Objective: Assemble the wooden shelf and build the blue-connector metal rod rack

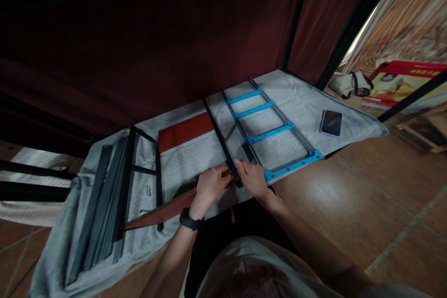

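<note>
Two bare hands work close together at the near edge of the grey cloth [303, 93]: the left hand [212, 183] is closed round the right end of a reddish-brown board [162, 212], and the right hand [252, 178] pinches the near end of a slim black bar [220, 136]. The board slants left across the near part of a black tubular frame [144, 169]; the bar runs to the far edge, between a flat orange-red panel [185, 131] on its left and a ladder-like rack [268, 132] with blue crosspieces on its right. Best, I judge, to keep the board's end steady against the bar, support its long left end so it cannot twist, and avoid brushing the small screws [148, 191]. Fingers hide the meeting point, so whether a fastener sits there I cannot tell.
</note>
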`<state>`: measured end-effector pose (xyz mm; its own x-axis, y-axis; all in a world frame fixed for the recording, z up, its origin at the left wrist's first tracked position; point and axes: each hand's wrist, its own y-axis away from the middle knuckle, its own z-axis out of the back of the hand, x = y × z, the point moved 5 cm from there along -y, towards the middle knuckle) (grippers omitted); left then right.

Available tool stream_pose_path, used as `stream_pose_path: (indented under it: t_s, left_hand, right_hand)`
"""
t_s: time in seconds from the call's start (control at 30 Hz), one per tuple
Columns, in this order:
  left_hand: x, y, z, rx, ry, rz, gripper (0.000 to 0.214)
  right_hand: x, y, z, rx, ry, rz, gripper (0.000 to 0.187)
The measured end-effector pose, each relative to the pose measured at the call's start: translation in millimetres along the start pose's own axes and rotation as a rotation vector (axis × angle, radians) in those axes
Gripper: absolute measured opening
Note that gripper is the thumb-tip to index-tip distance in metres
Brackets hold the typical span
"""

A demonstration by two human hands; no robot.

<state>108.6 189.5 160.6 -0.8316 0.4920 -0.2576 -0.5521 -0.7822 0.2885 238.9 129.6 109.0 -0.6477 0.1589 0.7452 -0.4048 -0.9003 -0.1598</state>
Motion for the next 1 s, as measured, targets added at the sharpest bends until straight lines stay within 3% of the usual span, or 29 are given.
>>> stream_pose_path:
  t_s: [0.2,0.4,0.7,1.0]
  left_hand:
    - [-3,4,-1.7,-0.039,-0.064,-0.013,0.027]
    - [-5,4,0.5,-0.041,-0.075,0.002,0.022]
    - [-6,6,3.7,-0.014,-0.034,-0.008,0.023]
    - [-3,2,1.4,0.005,-0.043,-0.009,0.024]
  right_hand:
    - [1,-2,-1,-0.032,-0.064,-0.038,0.061]
    - [-2,4,-3,0.033,-0.321,-0.111,0.057]
    - [-13,14,8,0.093,-0.524,-0.002,0.023]
    - [-7,7,15,0.145,-0.3,0.105,0.033]
